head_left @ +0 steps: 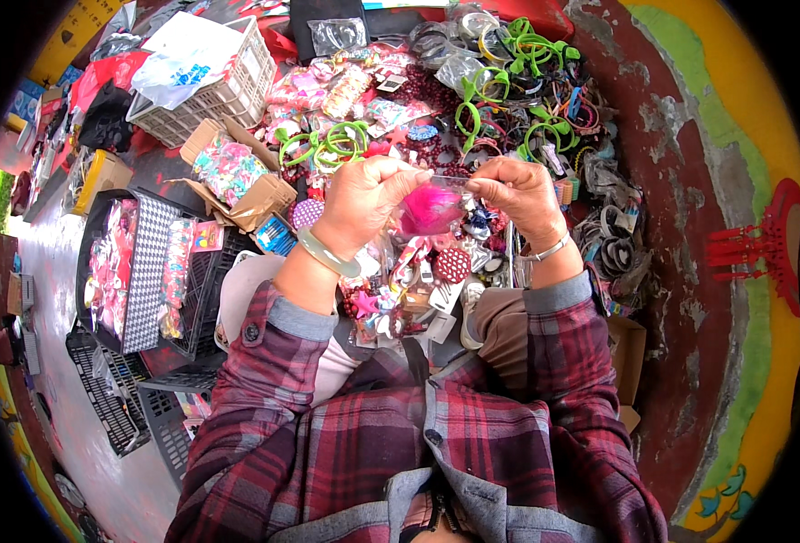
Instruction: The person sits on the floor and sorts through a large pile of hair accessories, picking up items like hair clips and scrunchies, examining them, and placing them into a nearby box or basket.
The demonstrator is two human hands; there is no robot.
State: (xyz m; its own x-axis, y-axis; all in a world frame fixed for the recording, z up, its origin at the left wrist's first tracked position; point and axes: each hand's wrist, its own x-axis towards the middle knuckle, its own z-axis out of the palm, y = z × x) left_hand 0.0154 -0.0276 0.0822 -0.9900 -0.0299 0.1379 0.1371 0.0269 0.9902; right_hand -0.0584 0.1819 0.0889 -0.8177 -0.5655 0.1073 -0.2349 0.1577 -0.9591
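Note:
Between my hands hangs a small clear plastic bag (433,210) with a bright pink fluffy thing inside. My left hand (368,199) pinches the bag's top left corner between thumb and forefinger. The top right corner is in the pinch of my right hand (517,195). The bag's upper edge is stretched taut between them. Under it spreads a heap of hair accessories, among them a red dotted round piece (452,264), a pink star (364,304) and white cards (438,326). Green headbands (338,145) lie just beyond my left hand.
At the far left stand a beige crate (246,77) with a white bag on it and an open cardboard box (264,195) of colourful packets. Nearer are a houndstooth basket (143,271) and black crates (110,385). More green headbands (536,45) pile up at the back right, beside a worn red wall (680,226).

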